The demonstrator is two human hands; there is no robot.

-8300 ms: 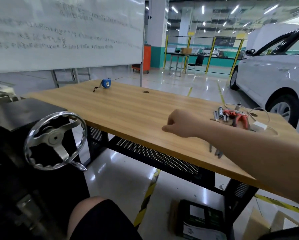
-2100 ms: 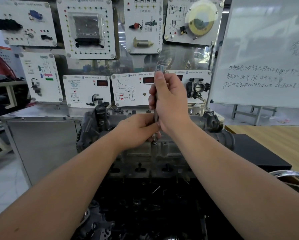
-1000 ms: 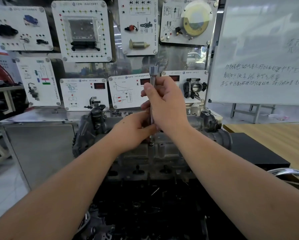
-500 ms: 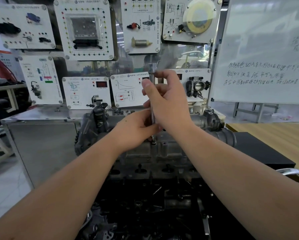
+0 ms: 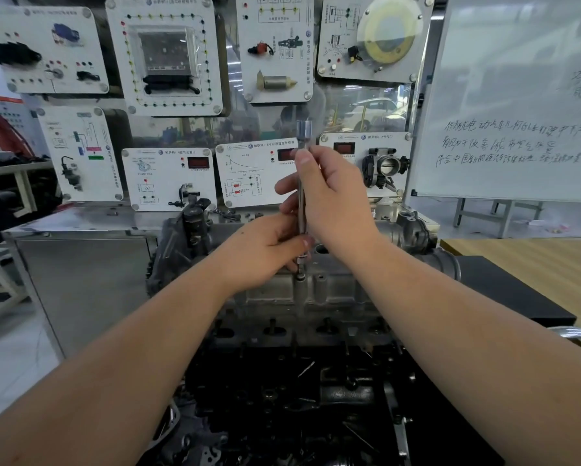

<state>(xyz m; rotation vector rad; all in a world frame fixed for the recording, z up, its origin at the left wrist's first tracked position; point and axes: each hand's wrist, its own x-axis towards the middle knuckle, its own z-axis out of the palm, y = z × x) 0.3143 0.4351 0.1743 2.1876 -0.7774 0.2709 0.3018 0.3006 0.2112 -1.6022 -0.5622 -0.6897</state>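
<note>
Over the engine, both my hands held the extension bar [image 5: 301, 210] upright.

At 12 o'clock from me, my right hand [image 5: 332, 200] was curled round the bar's upper shaft, with its socket end poking out above the thumb. My left hand [image 5: 265, 253], at 7 o'clock from the right one, pinched the lower shaft. The bar's bottom tip sat on a fitting on top of the grey cylinder head [image 5: 332, 287]. A whiteboard [image 5: 517, 95] stood at 2 o'clock and training panels [image 5: 168, 55] at 11 o'clock.
</note>
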